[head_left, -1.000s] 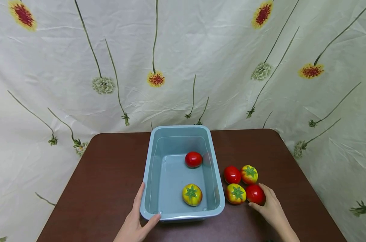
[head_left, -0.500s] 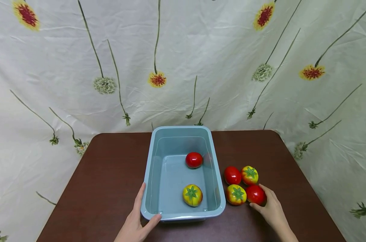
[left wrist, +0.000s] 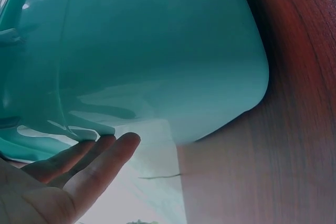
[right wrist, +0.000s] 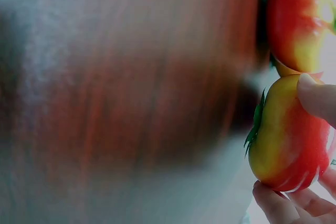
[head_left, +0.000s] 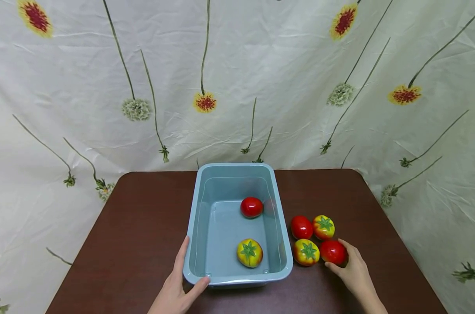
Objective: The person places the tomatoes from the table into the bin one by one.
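- Desk (head_left: 151,231): dk. brown, wood-grain, rounded far corners approx. 10 & 2 o'clock.
- Lt. blue bin (head_left: 235,165): approx. centre, long side twd. 12.
- Fruit group, bin's 3–4 o'clock: far red fruit (head_left: 301,227) at 10, far yellow-red fruit (head_left: 324,226) at 1, near yellow-red fruit (head_left: 306,252) at 7.
- Near red fruit (head_left: 333,252), at 4: desk contact unclear.

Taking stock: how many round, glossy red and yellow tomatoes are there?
6. In the blue rectangular tub: the far tomato, the near tomato. Right of it: two leaf-up tomatoes, a red-topped tomato, and the held tomato in the right hand.
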### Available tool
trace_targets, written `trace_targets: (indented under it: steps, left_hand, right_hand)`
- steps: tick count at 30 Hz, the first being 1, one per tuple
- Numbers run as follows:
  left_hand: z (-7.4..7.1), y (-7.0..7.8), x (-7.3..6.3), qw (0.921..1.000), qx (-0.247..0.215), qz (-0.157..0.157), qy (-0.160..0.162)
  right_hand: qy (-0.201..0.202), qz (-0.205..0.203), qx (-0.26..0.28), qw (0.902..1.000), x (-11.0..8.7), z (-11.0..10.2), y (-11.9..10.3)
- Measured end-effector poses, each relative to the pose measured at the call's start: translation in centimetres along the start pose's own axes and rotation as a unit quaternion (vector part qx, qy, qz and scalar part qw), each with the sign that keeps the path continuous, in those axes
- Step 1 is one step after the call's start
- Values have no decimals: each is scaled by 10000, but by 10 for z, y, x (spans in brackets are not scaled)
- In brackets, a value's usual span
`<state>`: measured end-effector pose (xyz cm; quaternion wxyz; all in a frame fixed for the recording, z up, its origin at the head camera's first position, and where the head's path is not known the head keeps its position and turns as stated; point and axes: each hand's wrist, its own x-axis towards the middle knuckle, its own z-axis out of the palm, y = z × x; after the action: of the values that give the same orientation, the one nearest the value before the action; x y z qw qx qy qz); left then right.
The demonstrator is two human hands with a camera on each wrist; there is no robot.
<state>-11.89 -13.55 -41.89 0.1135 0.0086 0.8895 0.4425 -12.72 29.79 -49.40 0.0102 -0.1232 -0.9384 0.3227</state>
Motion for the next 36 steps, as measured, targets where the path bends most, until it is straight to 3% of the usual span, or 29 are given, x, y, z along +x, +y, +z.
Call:
trace_targets:
  steps: [10,17,27,36]
  left_hand:
    - [-1,1,-1,10000,3,55,15]
    - [0,1,-1,10000,6,68,19]
    - [1,0,-2,9997,-31,226,105]
    - [0,-2,-1,9993,79,335,142]
  right_hand:
    - [582,-437,35,9973,0,-16,-16]
    - [545,-488,52,9973,7,-29,-37]
    - [723,-1182,97,9903,23,-39,-77]
    - [507,-1345,432,9887,34,-52,-117]
